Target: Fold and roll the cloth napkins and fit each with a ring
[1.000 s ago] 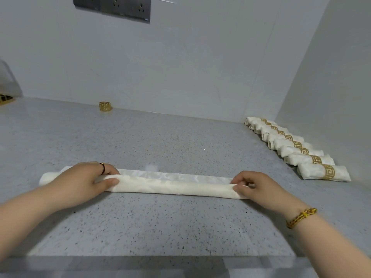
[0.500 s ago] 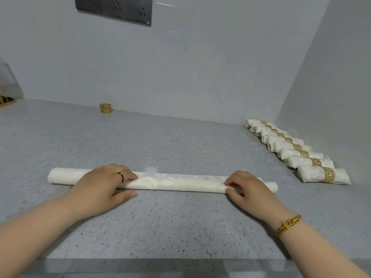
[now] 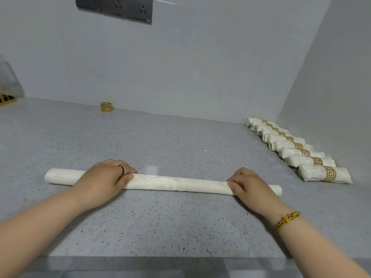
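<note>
A white cloth napkin (image 3: pixel 176 183) lies rolled into a long thin tube across the grey speckled counter (image 3: pixel 180 223). My left hand (image 3: pixel 104 179) rests palm down over the roll near its left end, fingers curled over its top. Near the right end, my right hand (image 3: pixel 251 185) presses on the roll with bent fingers. A loose gold napkin ring (image 3: pixel 106 106) stands far back by the wall. Both ends of the roll stick out past my hands.
Several rolled napkins with gold rings (image 3: pixel 301 151) lie in a row along the right wall, the nearest (image 3: pixel 325 174) close to the roll's right end. A gold item (image 3: pixel 6 99) sits at the far left edge. The counter's front edge (image 3: pixel 160 257) runs below my forearms.
The flat strip beyond the roll has been wound in, and the roll has moved away from me. Both hands have slid inward along it, baring its two ends.
</note>
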